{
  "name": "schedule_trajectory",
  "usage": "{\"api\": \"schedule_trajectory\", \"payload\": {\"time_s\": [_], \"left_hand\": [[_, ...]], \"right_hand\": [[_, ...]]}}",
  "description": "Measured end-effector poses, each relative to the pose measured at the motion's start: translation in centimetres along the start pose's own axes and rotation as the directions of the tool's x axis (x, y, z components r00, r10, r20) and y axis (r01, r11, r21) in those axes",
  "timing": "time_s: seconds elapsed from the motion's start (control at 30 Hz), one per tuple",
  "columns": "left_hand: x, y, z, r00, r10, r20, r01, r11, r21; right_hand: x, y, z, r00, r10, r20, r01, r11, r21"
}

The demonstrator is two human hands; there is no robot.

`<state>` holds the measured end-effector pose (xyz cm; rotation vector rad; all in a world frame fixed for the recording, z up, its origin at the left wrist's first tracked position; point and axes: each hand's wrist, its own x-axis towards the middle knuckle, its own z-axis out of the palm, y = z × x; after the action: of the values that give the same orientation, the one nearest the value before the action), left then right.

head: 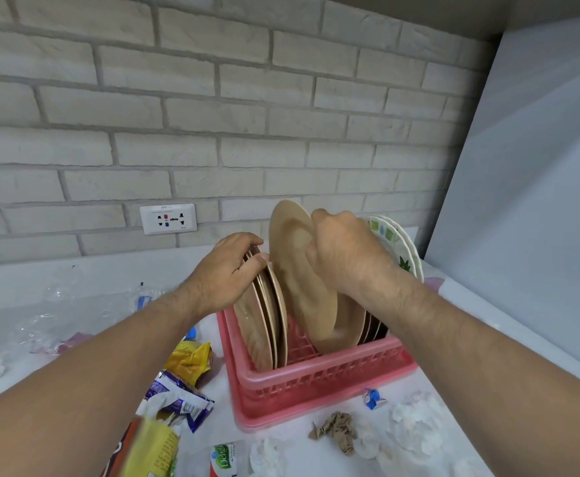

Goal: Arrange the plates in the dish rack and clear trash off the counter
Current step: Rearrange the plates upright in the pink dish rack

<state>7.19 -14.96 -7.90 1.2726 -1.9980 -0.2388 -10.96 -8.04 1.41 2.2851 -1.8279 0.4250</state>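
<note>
Blurred yellow wrapper (154,445) (label unreadable)

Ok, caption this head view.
Right hand holds a tilted tan plate in the pink rack; left hand grips upright plates.

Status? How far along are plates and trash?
Plates mostly racked: front stack and patterned plates stand in the red rack. In hand: right hand grips a tilted tan plate; left hand holds the front stack. Left: wrappers, brown paper, tissues on the counter.
</note>
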Motion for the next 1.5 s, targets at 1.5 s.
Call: {"api": "schedule_trajectory", "payload": {"time_s": [1.5], "left_hand": [[-0.1,1.3,-0.4,0.999,0.017,0.032,-0.016,1.0,-0.022]], "right_hand": [[0.2,0.9,8.0,0.992,-0.083,0.093,0.03,0.883,0.468]]}}
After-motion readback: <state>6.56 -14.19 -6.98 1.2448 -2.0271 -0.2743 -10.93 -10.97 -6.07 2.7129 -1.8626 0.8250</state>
